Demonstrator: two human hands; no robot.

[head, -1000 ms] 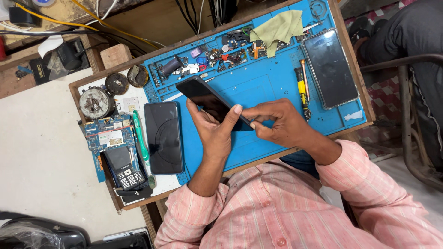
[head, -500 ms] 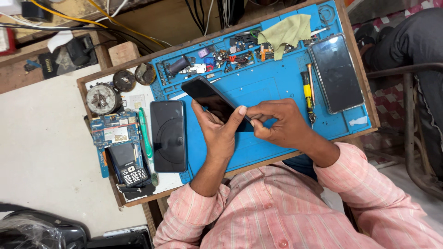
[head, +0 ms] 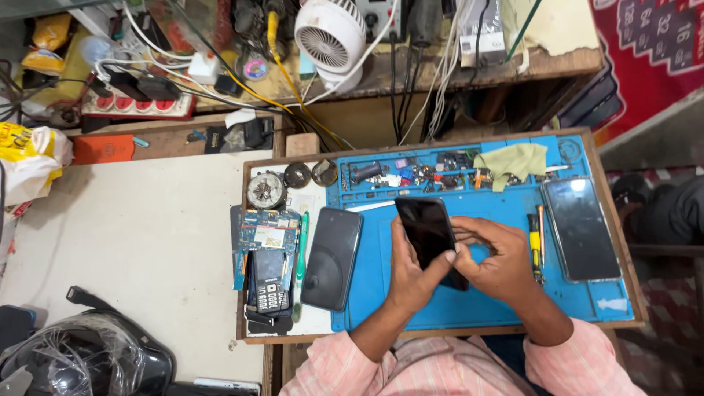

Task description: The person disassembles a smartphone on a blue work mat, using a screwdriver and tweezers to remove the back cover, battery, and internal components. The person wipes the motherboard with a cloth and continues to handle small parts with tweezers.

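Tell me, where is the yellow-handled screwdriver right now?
The yellow-handled screwdriver lies on the blue mat, between the right hand and the phone lying at the mat's right.

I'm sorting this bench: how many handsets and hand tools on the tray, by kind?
Smartphones: 3, held phone, dark phone, right phone
Keypad phones: 1, keypad phone
Bare circuit boards: 1, board
Screwdrivers: 1, yellow driver
Green tools: 1, green tool
Total: 7

Dark phone screen (head: 427, 229) held mid-mat; red sign (head: 653, 44) top right; yellow packet (head: 26, 150) far left.
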